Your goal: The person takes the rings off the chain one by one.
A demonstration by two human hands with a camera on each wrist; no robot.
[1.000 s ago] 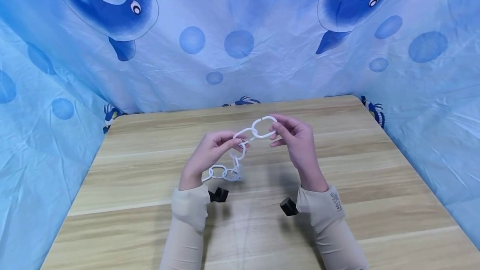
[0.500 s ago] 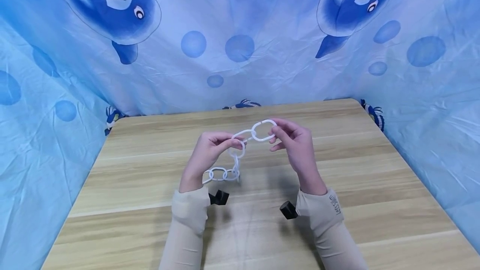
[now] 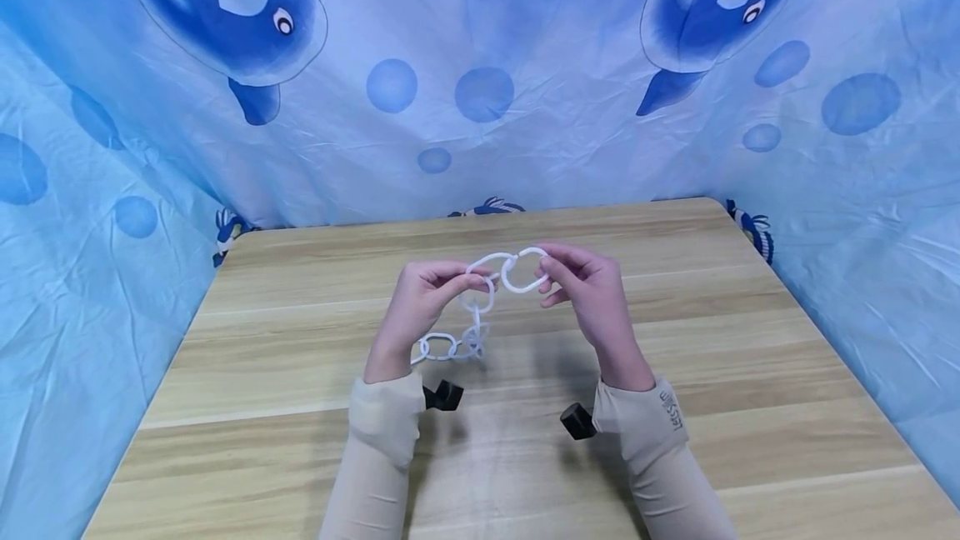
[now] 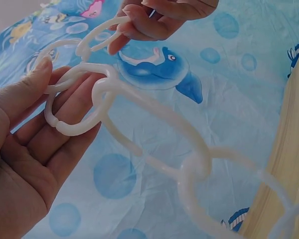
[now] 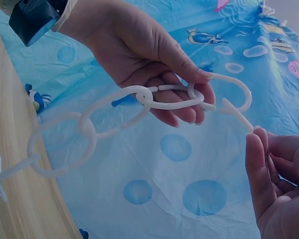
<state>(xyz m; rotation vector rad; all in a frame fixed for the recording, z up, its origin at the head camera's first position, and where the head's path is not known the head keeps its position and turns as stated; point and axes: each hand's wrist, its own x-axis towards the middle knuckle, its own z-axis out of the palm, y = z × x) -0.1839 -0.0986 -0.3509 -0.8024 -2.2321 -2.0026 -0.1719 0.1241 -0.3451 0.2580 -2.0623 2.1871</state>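
Note:
A white plastic chain of oval links hangs from my left hand, its lower part resting on the table. Thumb and fingers of that hand pinch a link close to the chain's end. My right hand pinches the end link by its right side, between thumb and fingertips. Small splits show in several links. In the right wrist view the end link appears nearly edge-on, hooked through the link in my left hand. Part of the chain is hidden behind the left wrist in the head view.
The wood-grain table lies under both forearms. Black wrist cameras stick out inward from the beige sleeves. A blue curtain printed with dolphins hangs behind and at both sides of the table.
The end link has tilted, its right side dropping a little with my right hand's fingers. The hanging links swing slightly below my left hand, which keeps its pinch.

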